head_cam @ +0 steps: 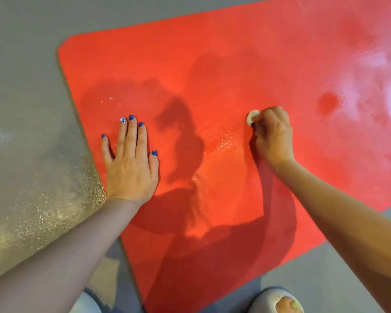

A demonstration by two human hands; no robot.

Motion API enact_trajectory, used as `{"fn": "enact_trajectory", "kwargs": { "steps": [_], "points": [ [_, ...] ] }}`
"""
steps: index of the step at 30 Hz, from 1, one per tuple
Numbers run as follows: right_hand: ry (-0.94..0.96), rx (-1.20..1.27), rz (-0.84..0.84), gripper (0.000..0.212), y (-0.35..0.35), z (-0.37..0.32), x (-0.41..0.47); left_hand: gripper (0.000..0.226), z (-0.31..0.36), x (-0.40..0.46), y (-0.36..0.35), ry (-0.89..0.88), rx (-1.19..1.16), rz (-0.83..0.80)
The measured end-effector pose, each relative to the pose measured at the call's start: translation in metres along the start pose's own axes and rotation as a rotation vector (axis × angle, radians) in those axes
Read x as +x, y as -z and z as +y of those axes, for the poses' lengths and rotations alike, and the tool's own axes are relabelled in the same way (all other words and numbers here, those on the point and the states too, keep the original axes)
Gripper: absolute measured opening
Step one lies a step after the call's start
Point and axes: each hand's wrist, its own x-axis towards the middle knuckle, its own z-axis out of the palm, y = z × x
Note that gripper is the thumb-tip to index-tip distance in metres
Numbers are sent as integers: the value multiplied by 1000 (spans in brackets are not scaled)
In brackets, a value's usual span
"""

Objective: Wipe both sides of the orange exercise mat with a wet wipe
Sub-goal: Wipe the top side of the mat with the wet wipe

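The orange exercise mat (212, 64) lies flat on the floor and fills most of the view, with a rounded corner at the upper left. My left hand (131, 161) rests palm down near the mat's left edge, fingers straight and spread. My right hand (272, 136) presses down on the mat's middle, its fingers curled round a small bunched white wet wipe (251, 116) that peeks out past the fingertips. Wet, shiny streaks show on the mat between the hands and at the far right.
Grey floor (27, 109) surrounds the mat, glinting at the left. My knees in torn light jeans (271, 299) are at the bottom edge, right by the mat's near side.
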Motion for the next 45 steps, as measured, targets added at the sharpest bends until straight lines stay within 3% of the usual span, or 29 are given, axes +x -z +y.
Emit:
{"fn": "enact_trajectory", "kwargs": {
  "steps": [3,7,9,11,14,17,19,24,27,30,34,39,42,45],
  "points": [
    [-44,20,33,22,-11,-18,-14,63,0,0,1,4,4,-16],
    [335,129,-289,30,-39,-73,-66,64,0,1,2,-3,-2,-40],
    [420,120,-356,32,-34,-71,-69,64,0,0,2,-2,-6,-50],
    [337,129,-261,28,-20,-46,-55,64,0,-1,3,5,-6,-57],
    [52,50,-69,22,4,-5,-41,64,1,1,4,2,-5,-62],
    [-67,49,-24,18,1,-5,-46,64,3,1,6,2,5,-110],
    [-124,79,-33,18,-2,-10,-45,62,-4,3,16,-35,5,-208],
    [-148,20,-128,17,9,-14,-39,69,-24,51,78,-146,237,-748],
    [-151,-60,-141,17,15,-21,-36,68,-4,65,86,-32,197,-844],
    [-138,-173,-173,20,21,-23,-34,76,23,46,67,140,42,-756],
    [-37,-270,-205,21,26,-15,-30,70,48,13,43,276,-158,-423],
    [-42,-97,-210,16,23,-2,-29,60,64,-63,3,241,-181,-97],
    [-213,12,-119,19,9,-16,-41,62,77,-105,-14,245,-172,-12],
    [-129,21,-90,18,-11,-46,-60,61,87,-127,-21,254,-151,29]
  ]
}}
